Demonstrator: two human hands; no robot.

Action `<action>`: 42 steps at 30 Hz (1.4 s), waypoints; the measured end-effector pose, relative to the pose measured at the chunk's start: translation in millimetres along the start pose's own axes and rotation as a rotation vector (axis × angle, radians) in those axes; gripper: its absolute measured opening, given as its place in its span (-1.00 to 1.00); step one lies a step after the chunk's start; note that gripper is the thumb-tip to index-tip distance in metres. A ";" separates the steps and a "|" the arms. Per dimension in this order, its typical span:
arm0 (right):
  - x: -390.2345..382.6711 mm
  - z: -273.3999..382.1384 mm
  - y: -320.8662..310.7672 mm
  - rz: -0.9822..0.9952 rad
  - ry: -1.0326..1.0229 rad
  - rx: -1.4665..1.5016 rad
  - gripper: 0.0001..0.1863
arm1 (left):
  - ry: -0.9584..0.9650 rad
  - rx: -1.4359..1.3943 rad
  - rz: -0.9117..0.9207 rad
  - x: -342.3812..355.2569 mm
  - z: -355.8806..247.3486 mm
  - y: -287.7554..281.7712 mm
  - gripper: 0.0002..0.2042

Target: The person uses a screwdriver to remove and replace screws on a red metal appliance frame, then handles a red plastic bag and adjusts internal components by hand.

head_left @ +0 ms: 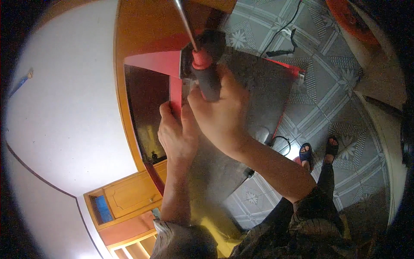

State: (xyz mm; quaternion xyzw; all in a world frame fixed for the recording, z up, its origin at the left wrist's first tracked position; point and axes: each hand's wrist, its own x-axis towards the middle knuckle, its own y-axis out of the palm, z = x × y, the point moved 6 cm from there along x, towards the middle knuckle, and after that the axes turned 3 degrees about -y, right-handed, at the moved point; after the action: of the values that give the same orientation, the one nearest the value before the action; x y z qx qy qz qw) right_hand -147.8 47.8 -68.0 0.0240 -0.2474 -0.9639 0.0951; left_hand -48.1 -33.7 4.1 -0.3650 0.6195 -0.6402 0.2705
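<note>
A screwdriver [206,77] with a red-and-black handle and a metal shaft pointing upward is gripped in my right hand [222,116], in front of a black bracket on a large red-and-dark appliance [258,108] with a dusty dark face. Just left of and below that, my left hand [176,134] has its fingers wrapped round a red strip [175,90] along the appliance's edge. The black bracket [212,41] is partly hidden behind the screwdriver.
Wooden cabinetry [129,194] and a white wall [60,108] are at the left. On the patterned tile floor [252,198] lie a black cable [274,39] and a dark strip. My sandalled feet [305,153] are at the right. An orange object [353,19] sits at the top right.
</note>
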 end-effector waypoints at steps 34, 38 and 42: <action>-5.0 -7.7 7.5 0.159 0.008 -0.075 -0.66 | 0.045 -0.032 0.096 3.8 4.0 3.8 -0.66; 15.0 -9.9 -24.9 0.100 0.002 -0.113 -0.68 | 0.119 0.016 0.023 -0.2 8.4 0.5 -0.72; 106.7 -8.3 -36.1 -0.027 -0.092 -0.162 -0.70 | 0.109 0.014 0.037 3.4 10.7 -1.3 -0.71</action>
State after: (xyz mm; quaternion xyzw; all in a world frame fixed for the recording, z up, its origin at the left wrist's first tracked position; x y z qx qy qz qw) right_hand -257.9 54.1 -92.6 -0.0250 -0.1725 -0.9820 0.0723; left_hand -41.4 -42.7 5.5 -0.3163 0.6353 -0.6584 0.2508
